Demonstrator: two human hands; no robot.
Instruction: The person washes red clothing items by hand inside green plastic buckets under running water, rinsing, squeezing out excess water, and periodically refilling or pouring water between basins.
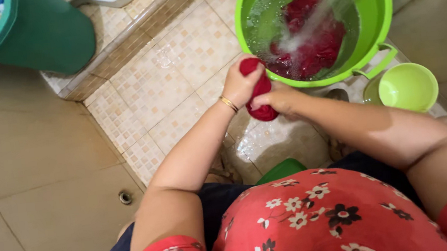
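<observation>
No packages, labels, signs or screens show anywhere around the bright green bucket.

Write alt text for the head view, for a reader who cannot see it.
Both hands, left hand and right hand, grip a twisted red cloth beside a green tub of water holding more red fabric. A small green scoop sits on the tiled floor.
</observation>
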